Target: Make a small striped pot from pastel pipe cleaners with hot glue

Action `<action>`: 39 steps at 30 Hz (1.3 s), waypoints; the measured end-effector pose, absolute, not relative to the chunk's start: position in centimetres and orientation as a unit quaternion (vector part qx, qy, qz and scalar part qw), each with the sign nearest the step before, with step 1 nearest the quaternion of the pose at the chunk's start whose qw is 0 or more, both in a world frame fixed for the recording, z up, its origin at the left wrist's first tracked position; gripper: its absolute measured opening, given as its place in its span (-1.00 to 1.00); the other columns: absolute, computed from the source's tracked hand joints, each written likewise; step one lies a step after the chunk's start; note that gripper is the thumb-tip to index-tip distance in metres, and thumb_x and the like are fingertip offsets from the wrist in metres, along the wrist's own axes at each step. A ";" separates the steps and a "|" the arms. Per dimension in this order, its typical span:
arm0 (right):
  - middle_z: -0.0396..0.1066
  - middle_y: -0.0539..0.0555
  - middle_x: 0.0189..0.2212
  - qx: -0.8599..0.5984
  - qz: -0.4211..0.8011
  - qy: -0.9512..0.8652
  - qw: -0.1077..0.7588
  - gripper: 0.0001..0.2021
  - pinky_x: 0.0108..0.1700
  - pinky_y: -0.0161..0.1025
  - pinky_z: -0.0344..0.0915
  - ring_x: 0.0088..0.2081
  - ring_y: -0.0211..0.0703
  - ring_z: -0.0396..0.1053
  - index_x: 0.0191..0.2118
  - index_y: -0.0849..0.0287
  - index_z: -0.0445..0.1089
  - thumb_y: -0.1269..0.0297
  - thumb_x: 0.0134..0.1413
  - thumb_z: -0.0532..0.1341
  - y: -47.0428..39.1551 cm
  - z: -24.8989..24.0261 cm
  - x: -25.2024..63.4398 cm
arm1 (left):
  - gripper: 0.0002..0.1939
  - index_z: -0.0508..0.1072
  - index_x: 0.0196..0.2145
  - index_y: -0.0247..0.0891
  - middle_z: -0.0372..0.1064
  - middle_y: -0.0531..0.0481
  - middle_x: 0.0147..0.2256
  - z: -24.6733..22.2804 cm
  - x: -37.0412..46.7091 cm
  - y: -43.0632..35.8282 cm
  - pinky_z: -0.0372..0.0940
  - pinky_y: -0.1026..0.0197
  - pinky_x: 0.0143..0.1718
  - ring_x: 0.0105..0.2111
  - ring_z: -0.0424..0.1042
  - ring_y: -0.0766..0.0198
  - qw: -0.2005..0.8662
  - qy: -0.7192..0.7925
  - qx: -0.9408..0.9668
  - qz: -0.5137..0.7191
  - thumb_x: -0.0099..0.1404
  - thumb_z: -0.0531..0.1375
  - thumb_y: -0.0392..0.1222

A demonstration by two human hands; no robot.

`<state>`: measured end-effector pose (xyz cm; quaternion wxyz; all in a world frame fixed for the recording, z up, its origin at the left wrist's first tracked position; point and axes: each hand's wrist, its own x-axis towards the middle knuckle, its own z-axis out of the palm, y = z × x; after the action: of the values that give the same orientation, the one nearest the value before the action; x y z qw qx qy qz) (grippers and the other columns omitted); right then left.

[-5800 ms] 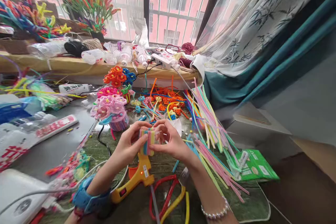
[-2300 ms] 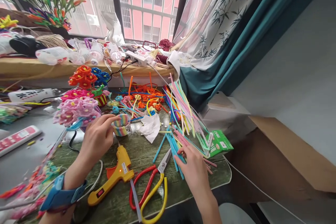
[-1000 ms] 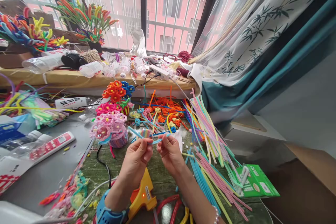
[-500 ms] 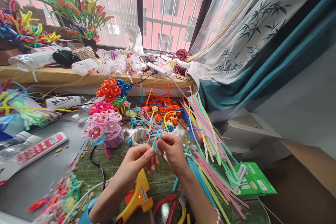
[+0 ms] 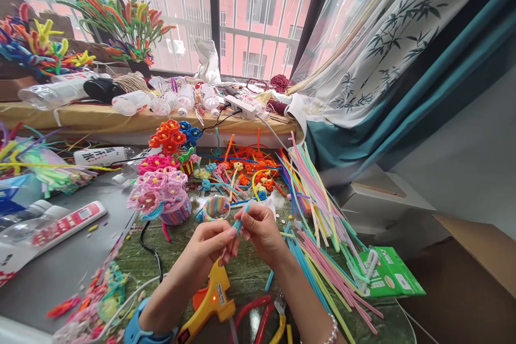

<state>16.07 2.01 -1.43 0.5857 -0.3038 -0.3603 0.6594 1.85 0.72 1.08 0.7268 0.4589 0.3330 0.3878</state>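
Between my two hands is a light blue pipe cleaner (image 5: 238,224), bent into a short piece and mostly covered by fingers. My left hand (image 5: 213,242) pinches its lower part with thumb and forefinger. Against its upper part press the fingertips of my right hand (image 5: 260,228). Just below the hands lies a yellow hot glue gun (image 5: 215,298) with a lit red light. Behind them sits a striped pastel ring-shaped basket (image 5: 216,208). A pot of pink pipe cleaner flowers (image 5: 161,193) stands to the left.
Bundles of pipe cleaners (image 5: 322,263) and a green packet (image 5: 391,274) lie on the right. Red-handled pliers (image 5: 258,314) and yellow-handled cutters (image 5: 279,317) rest at the front. Loose orange flowers (image 5: 258,161) cover the back. A black cable (image 5: 151,250) runs along the left.
The blue pipe cleaner, whose two upright strands stuck up above my fingers, now shows less and tilts more. My hands stay close together in nearly the same place.
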 end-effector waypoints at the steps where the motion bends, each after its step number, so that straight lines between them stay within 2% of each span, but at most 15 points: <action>1: 0.33 -0.08 -0.72 -0.303 0.662 -0.356 0.586 -0.64 -0.64 -0.40 0.01 -0.70 -0.41 0.13 -0.52 0.22 0.55 -0.01 -0.28 0.49 2.0 -1.4 16.0 | -0.61 0.39 -0.65 -0.32 0.31 0.02 -0.65 1.1 1.8 0.7 -0.08 0.34 -0.67 -0.69 0.14 0.46 0.730 0.335 0.454 0.386 0.08 0.35 0.02; 5: 0.41 -0.05 -0.66 -0.313 0.639 -0.341 0.615 -0.67 -0.66 -0.41 0.07 -0.72 -0.41 0.19 -0.54 0.22 0.52 0.04 -0.28 0.50 2.1 -1.4 15.8 | -0.59 0.37 -0.61 -0.32 0.31 0.03 -0.64 1.1 1.8 0.9 -0.13 0.39 -0.69 -0.70 0.11 0.50 0.729 0.359 0.441 0.380 0.09 0.34 0.07; 8: 0.42 -0.05 -0.66 -0.328 0.601 -0.328 0.650 -0.70 -0.63 -0.41 0.15 -0.70 -0.39 0.25 -0.54 0.23 0.50 0.09 -0.23 0.49 2.0 -1.4 15.7 | -0.64 0.41 -0.47 -0.29 0.36 0.04 -0.60 1.1 2.0 0.9 -0.08 0.41 -0.71 -0.70 0.18 0.46 0.668 0.396 0.475 0.414 0.13 0.31 0.09; 12: 0.40 -0.07 -0.68 -0.348 0.570 -0.306 0.679 -0.71 -0.59 -0.40 0.22 -0.69 -0.38 0.27 -0.53 0.22 0.47 0.11 -0.19 0.47 1.9 -1.4 15.3 | -0.65 0.46 -0.15 -0.21 0.44 0.04 -0.46 1.0 2.2 0.7 0.24 0.33 -0.58 -0.57 0.37 0.33 0.455 0.449 0.597 0.486 0.13 0.34 -0.06; 16: 0.40 -0.07 -0.67 -0.375 0.550 -0.300 0.683 -0.70 -0.58 -0.39 0.23 -0.69 -0.37 0.28 -0.52 0.23 0.45 0.10 -0.18 0.46 1.8 -1.6 15.0 | -0.83 0.57 -0.20 -0.14 0.54 -0.03 -0.36 0.0 1.7 0.7 0.37 0.22 -0.27 -0.41 0.49 0.23 0.203 0.453 0.722 0.481 0.23 0.27 -0.16; 20: 0.42 -0.06 -0.65 -0.379 0.542 -0.298 0.688 -0.70 -0.58 -0.38 0.23 -0.68 -0.37 0.28 -0.53 0.22 0.44 0.12 -0.17 0.46 1.8 -1.8 14.9 | -0.76 0.58 -0.10 -0.15 0.58 -0.11 -0.20 -1.3 1.1 1.1 0.37 0.19 -0.10 -0.20 0.55 0.12 0.090 0.433 0.770 0.459 0.30 0.19 -0.20; 23: 0.42 -0.05 -0.66 -0.380 0.539 -0.298 0.690 -0.70 -0.58 -0.38 0.24 -0.68 -0.36 0.29 -0.53 0.22 0.44 0.12 -0.17 0.46 1.8 -1.8 14.8 | -0.72 0.56 -0.05 -0.17 0.58 -0.13 -0.18 -2.0 0.9 1.2 0.37 0.18 -0.06 -0.19 0.56 0.12 0.052 0.424 0.791 0.439 0.34 0.15 -0.23; 31: 0.44 -0.05 -0.65 -0.376 0.537 -0.293 0.696 -0.71 -0.56 -0.39 0.28 -0.67 -0.36 0.33 -0.53 0.23 0.44 0.13 -0.16 0.46 1.8 -1.9 14.6 | -0.69 0.55 -0.03 -0.19 0.59 -0.14 -0.21 -2.5 0.6 1.3 0.40 0.21 -0.10 -0.24 0.57 0.16 0.001 0.392 0.807 0.441 0.34 0.13 -0.34; 35: 0.46 -0.04 -0.64 -0.378 0.544 -0.280 0.694 -0.71 -0.57 -0.38 0.30 -0.67 -0.34 0.35 -0.52 0.23 0.45 0.14 -0.20 0.48 1.8 -1.8 14.6 | -0.68 0.55 -0.03 -0.17 0.59 -0.14 -0.22 -2.5 0.6 1.4 0.42 0.22 -0.12 -0.24 0.57 0.15 0.013 0.390 0.808 0.442 0.34 0.11 -0.35; 39: 0.46 -0.05 -0.64 -0.378 0.551 -0.265 0.695 -0.69 -0.58 -0.38 0.30 -0.67 -0.33 0.35 -0.52 0.23 0.44 0.13 -0.24 0.49 1.8 -1.6 14.6 | -0.70 0.55 -0.03 -0.16 0.58 -0.13 -0.17 -2.1 0.7 1.4 0.41 0.16 -0.09 -0.19 0.57 0.10 0.062 0.416 0.786 0.453 0.32 0.16 -0.27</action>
<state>14.64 1.75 -1.58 0.6950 -0.3784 -0.2653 0.5508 0.67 1.43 -2.12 0.0617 0.7859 0.4163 0.4530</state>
